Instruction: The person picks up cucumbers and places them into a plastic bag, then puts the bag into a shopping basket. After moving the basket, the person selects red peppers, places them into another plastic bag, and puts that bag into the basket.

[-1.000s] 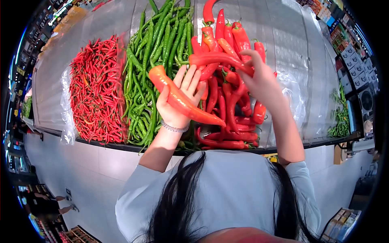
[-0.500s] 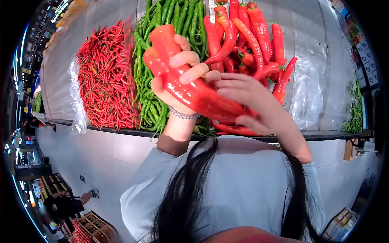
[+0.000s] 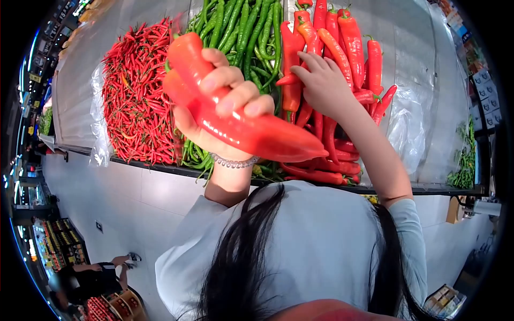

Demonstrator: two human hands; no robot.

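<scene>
My left hand (image 3: 230, 91) is closed around large red chili peppers (image 3: 257, 136), holding them above the display. At least two show; their stem ends point to the upper left, and one long tapered tip points right. My right hand (image 3: 327, 88) lies over the pile of large red chili peppers (image 3: 350, 37), palm down, with its fingers apart. Under those fingers is a curved red chili pepper (image 3: 288, 79), its tip poking out on the left. The palm side is hidden, and no lifted pepper shows there.
Long green chili peppers (image 3: 251, 32) fill the middle section. Small red chilies (image 3: 140, 96) are heaped at the left. Crumpled clear plastic (image 3: 409, 120) lies to the right on the grey display. Another person (image 3: 93, 278) is in the aisle at lower left, beside stocked shelves.
My right hand has left the held peppers and moved up to the large red pile. My left hand has shifted left with its peppers, uncovering more of the pile.
</scene>
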